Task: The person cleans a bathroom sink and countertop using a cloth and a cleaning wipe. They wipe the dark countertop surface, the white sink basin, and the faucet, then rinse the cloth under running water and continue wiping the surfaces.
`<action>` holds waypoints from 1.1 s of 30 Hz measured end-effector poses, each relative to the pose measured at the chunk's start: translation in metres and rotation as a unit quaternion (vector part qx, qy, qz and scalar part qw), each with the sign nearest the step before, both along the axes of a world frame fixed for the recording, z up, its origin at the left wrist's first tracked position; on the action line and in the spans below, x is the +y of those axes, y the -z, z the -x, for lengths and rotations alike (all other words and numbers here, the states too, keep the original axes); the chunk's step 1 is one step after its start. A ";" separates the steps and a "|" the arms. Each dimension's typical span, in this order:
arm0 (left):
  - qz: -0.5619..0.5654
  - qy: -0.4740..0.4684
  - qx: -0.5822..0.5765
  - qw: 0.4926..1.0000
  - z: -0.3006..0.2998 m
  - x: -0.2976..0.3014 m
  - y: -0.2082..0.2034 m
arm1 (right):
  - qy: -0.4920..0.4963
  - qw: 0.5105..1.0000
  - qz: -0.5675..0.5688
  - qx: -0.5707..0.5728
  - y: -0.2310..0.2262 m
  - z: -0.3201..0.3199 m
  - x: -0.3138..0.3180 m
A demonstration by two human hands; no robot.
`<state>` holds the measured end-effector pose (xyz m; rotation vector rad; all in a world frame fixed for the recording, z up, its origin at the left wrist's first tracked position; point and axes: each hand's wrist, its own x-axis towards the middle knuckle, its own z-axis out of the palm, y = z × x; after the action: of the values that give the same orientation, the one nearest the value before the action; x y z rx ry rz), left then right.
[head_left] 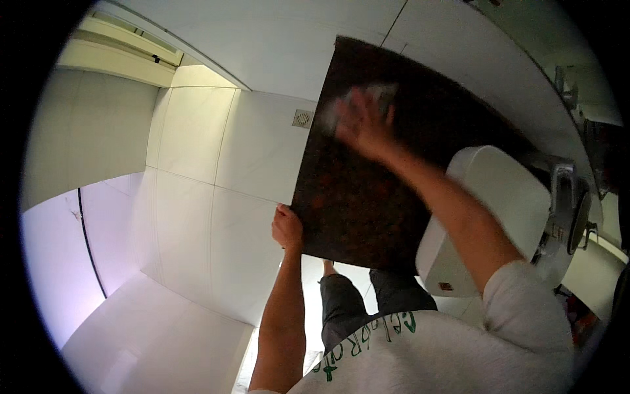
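A dark brown, speckled countertop (pixel 367 210) spans the middle of the view. Near its far left part, my right hand (pixel 364 125) lies flat with fingers spread over a pale, thin cloth (pixel 387 95). The hand is smeared by motion, and most of the cloth is hidden under it. My left hand (pixel 287 228) is closed round the countertop's left edge, close to the near corner. To the right, beside my right forearm, stands a white basin (pixel 489 210) with rounded corners.
A chrome tap (pixel 562 187) rises behind the basin. Left of the countertop, a square drain (pixel 302 118) is set in the pale tiled floor (pixel 252 151). White wall panels (pixel 230 39) run along the far side. My legs (pixel 344 302) are close to the countertop's near edge.
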<state>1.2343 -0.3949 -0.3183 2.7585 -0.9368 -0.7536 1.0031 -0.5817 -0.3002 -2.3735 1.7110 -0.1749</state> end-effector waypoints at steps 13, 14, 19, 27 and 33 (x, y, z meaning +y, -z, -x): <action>0.203 -0.227 0.402 0.863 -0.049 0.004 0.015 | -0.050 0.992 -0.101 -0.050 -0.005 -0.103 0.288; 0.189 -0.166 0.402 0.880 -0.043 -0.009 0.010 | -0.039 0.991 -0.120 -0.035 -0.010 -0.090 0.288; 0.073 0.199 0.119 0.970 0.040 -0.091 -0.001 | 0.156 0.983 -0.099 0.016 -0.020 -0.006 0.186; 0.049 0.228 0.051 0.971 0.058 -0.121 -0.005 | 0.402 0.890 -0.167 0.136 -0.050 0.188 -0.061; 0.040 0.223 0.064 0.972 0.054 -0.130 -0.007 | 0.540 0.819 -0.151 0.122 -0.055 0.305 -0.095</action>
<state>1.1800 -0.5252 -0.3112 2.4171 -1.5443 -0.9170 0.6985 -0.6770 -0.2454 -0.9948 2.7477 0.2387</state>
